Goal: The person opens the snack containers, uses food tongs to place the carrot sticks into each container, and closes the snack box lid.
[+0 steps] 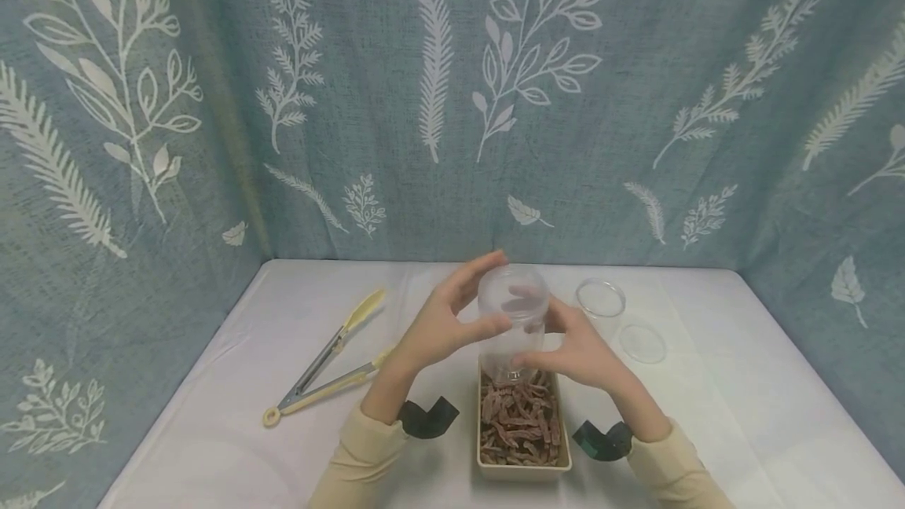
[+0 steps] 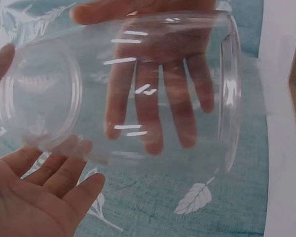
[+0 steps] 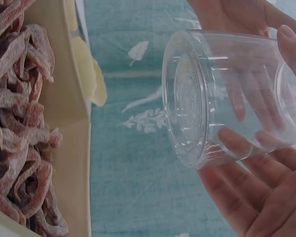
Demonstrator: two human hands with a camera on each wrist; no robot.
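Head — tray (image 1: 525,474) (brown strips (image 1: 522,422)), jar (image 1: 506,346)

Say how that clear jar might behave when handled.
The clear jar is probably light for its size, since its see-through walls look thin and nothing shows inside. Its smooth, shiny sides may feel slippery. Its round body would likely roll if laid down.

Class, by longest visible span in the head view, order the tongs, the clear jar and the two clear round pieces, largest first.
1. Tongs
2. Clear jar
3. Farther round piece and nearer round piece: too alike to rank.
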